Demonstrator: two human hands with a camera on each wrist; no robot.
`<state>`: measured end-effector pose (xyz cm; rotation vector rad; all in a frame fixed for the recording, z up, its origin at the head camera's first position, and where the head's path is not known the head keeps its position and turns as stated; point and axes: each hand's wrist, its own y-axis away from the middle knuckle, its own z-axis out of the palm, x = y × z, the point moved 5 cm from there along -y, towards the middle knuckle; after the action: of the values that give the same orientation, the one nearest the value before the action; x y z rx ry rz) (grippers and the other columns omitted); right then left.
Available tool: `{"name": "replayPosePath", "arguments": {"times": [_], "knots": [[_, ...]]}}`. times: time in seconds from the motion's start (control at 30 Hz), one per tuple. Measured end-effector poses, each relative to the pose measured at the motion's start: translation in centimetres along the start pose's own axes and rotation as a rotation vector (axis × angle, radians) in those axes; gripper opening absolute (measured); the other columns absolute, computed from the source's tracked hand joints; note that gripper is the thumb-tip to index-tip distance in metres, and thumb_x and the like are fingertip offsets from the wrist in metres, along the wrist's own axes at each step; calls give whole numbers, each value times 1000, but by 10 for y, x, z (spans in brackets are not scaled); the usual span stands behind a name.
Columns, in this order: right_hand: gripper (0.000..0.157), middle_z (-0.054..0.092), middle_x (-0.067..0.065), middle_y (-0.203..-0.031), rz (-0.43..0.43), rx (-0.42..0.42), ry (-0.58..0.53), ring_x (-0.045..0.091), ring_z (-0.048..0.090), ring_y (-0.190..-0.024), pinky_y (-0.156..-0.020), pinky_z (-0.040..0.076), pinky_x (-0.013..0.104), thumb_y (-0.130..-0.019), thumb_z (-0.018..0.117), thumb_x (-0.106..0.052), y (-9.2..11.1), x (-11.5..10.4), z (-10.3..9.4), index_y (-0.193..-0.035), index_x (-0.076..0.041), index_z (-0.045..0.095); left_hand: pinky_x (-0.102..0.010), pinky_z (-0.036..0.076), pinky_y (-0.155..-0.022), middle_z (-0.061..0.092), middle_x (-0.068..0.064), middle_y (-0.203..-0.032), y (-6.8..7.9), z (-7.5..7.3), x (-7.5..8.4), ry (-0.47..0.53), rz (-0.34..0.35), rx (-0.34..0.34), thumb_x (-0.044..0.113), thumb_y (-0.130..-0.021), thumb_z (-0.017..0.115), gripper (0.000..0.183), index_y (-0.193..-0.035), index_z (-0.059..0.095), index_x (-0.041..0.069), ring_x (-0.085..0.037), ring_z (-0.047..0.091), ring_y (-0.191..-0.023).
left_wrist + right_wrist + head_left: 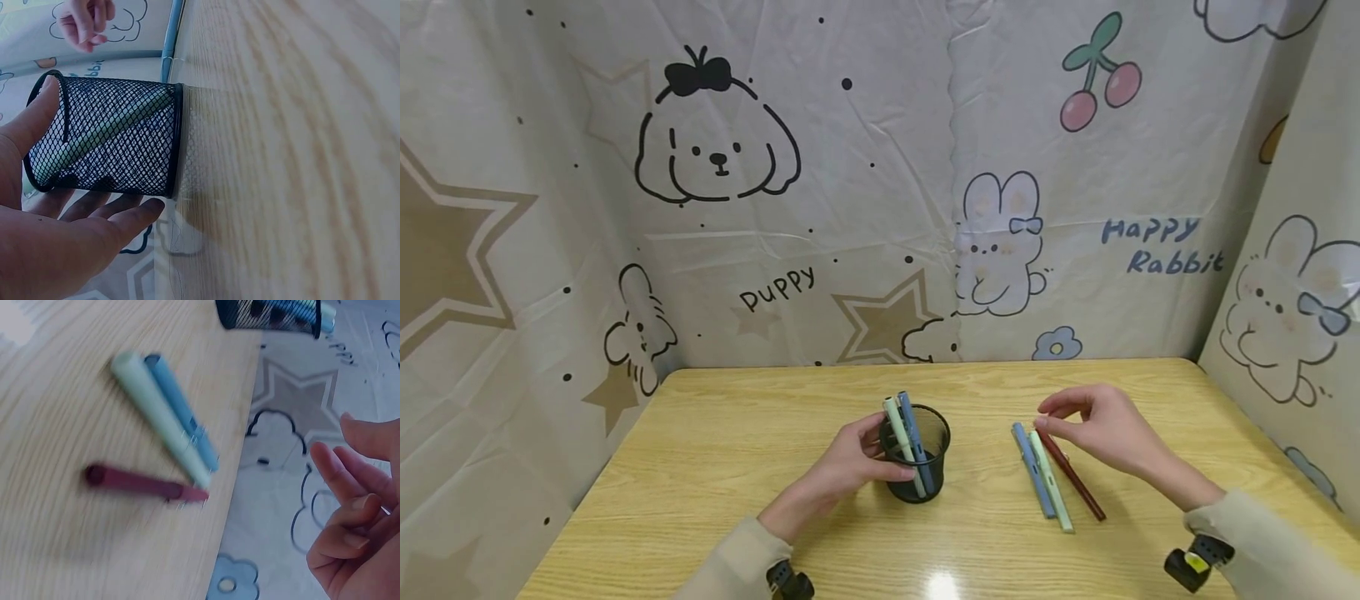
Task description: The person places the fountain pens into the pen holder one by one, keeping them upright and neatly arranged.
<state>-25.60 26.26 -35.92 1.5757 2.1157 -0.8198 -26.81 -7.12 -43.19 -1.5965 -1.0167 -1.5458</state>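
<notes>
My left hand (853, 457) grips a black mesh pen cup (937, 440), thumb near its rim and fingers round the far side. The cup stands upright on the table, as the left wrist view also shows. Leaning in it are a pale green pen (897, 423) and a blue pen (912, 425). To the right lie a blue pen (1033, 472), a pale green pen (1051, 481) and a dark red pen (1077, 482), close together. My right hand (1103, 427) hovers by their far ends, with nothing held; the right wrist view shows its thumb and fingers apart.
The wooden table (760, 417) carries the cup and the loose pens. A printed cloth (865, 208) hangs behind it and along both sides. Between the cup and the loose pens is a strip of bare wood.
</notes>
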Motion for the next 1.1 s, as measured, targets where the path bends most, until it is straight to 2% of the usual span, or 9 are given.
{"name": "replayPosePath", "arguments": {"times": [0.33,0.47,0.73,0.9,1.1], "knots": [[27,75,-7,-91,6,-93,105,16,63,-85,-66,46,31,-91,86,-26,9,35,-9,-107,-6,81,-50,41,-118,57,-13,-148,-1,0,0,-2,0,-9,5,-84,90,91,-161,42,6,-34,55,-137],[28,73,-7,-88,12,-148,116,15,64,-83,-66,50,31,-88,87,-25,11,46,-10,-105,-4,81,-50,40,-118,57,-12,-149,-2,0,-1,-16,1,-5,6,-84,90,91,-161,42,7,-35,54,-138],[27,72,-12,-82,0,-235,112,9,67,-80,-73,56,31,-84,91,-26,17,59,-3,-100,-7,81,-50,40,-118,58,-13,-147,0,1,2,-19,9,-11,6,-85,89,88,-160,44,6,-35,54,-137],[27,70,-14,-78,-19,-283,139,8,64,-80,-72,55,32,-82,92,-29,18,63,4,-97,-10,81,-50,40,-118,58,-13,-148,0,2,4,-26,20,-9,3,-85,89,88,-160,43,5,-35,54,-138],[27,69,-14,-78,1,-310,165,9,62,-81,-69,52,32,-81,93,-31,19,68,10,-97,-12,82,-50,39,-119,57,-13,-149,0,1,4,-31,17,-3,3,-84,89,89,-160,43,4,-35,53,-139]]}}
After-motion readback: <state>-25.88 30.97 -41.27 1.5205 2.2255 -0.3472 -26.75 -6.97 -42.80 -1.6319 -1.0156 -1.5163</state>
